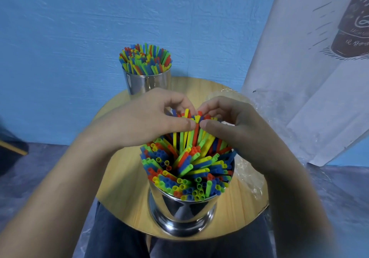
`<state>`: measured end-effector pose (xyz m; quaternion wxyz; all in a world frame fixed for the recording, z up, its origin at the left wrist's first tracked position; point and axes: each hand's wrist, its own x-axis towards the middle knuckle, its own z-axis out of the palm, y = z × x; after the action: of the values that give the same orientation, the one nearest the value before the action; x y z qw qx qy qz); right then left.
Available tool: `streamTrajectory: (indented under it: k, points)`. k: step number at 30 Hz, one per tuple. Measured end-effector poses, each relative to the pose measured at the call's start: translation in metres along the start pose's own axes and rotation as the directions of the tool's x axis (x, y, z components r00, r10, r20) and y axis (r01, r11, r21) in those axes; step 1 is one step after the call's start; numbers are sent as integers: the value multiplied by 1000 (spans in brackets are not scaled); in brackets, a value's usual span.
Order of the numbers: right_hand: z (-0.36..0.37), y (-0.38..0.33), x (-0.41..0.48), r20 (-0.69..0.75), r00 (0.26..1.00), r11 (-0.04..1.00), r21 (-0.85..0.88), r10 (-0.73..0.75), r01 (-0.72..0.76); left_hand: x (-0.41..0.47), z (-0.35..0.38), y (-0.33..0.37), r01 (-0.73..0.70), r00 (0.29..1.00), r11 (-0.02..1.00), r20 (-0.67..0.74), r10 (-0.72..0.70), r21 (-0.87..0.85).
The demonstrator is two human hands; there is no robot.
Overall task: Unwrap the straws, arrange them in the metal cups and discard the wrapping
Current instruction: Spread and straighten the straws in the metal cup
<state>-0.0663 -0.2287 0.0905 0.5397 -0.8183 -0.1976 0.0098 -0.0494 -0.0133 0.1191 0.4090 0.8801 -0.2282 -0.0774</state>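
A shiny metal cup point(180, 211) stands near the front of a round wooden table point(119, 194). It is packed with colourful straws point(185, 170) in red, yellow, green and blue. My left hand point(147, 118) and my right hand point(237, 126) meet over the far side of the cup. Together their thumbs and curled fingers grip a bunch of upright straws point(191, 136) that rises from the cup. A second metal cup point(147, 84) full of straws point(145, 58) stands at the table's far edge, behind my left hand.
Crumpled clear plastic wrapping point(249, 174) lies on the right part of the table, partly under my right arm. A white printed sheet point(299, 58) hangs at the right against the blue wall. My lap in dark trousers is below the table.
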Motion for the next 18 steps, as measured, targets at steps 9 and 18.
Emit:
streamTrajectory:
  k: [9,18]
  points:
    - [3,2,-1,-34,999,999,40,-19,21,-5,7,3,-66,997,996,-49,63,-63]
    - [0,1,-3,17,1000,996,89,-14,12,-5,7,2,-86,995,995,-49,84,-48]
